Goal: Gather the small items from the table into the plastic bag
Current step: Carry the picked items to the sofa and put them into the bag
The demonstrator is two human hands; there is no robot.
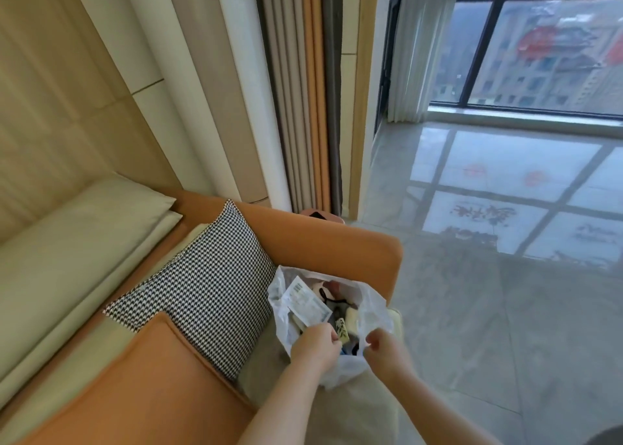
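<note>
Fingers of both hands are curled into pinches on the near rim of the bag point(371, 306): the left hand point(315, 341) grips the edge at about seven o'clock of the mouth, the right hand point(384, 343) the edge at five o'clock. Held apart like this, they probably keep the mouth spread so the contents stay in sight, or ready the rim for closing. The bag sits on the sofa seat, against the orange armrest point(323, 239), at three o'clock of the checked cushion point(209, 289). Its mouth faces up. Inside, a flat packet point(305, 298) lies with its long axis running from eleven to five o'clock. No table is in view.
</note>
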